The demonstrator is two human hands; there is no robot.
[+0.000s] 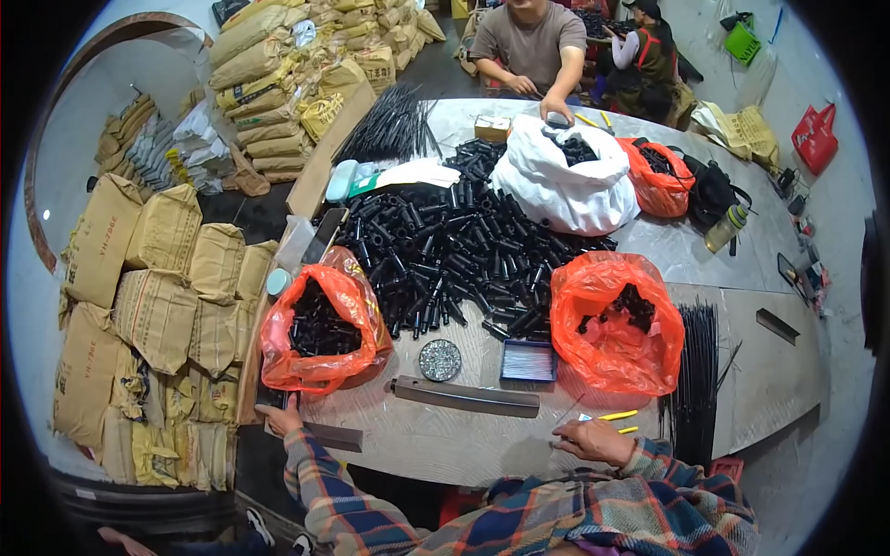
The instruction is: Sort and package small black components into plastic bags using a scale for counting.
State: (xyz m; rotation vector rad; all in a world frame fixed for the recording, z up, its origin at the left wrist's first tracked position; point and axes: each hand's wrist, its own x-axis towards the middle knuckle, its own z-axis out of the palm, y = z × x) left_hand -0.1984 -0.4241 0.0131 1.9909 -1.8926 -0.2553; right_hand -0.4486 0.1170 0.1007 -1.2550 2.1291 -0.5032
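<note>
My left hand (pixel 284 419) is at the table's left edge, below an orange-red plastic bag (pixel 369 324) of black tubular parts. Its thumb and fingers close about a small dark object that I cannot make out. Low on the right of the table rests my right hand (pixel 598 441), fingers stretched leftward and slightly apart. Yellow-handled pliers (pixel 619 416) lie against its far side, partly hidden. A thin dark wire (pixel 572 406) ends by its fingertips; whether they touch is unclear. Beyond it stands a wide-mouthed orange-red bag (pixel 570 320) with some black parts inside.
A heap of black tubular parts (pixel 436 241) covers the table's middle. In front are a round tin (pixel 439 360), a blue tray (pixel 528 360) and a dark metal bar (pixel 464 397). Black rods (pixel 697 371) lie at right. Across the table, a person reaches to a white sack (pixel 565 190).
</note>
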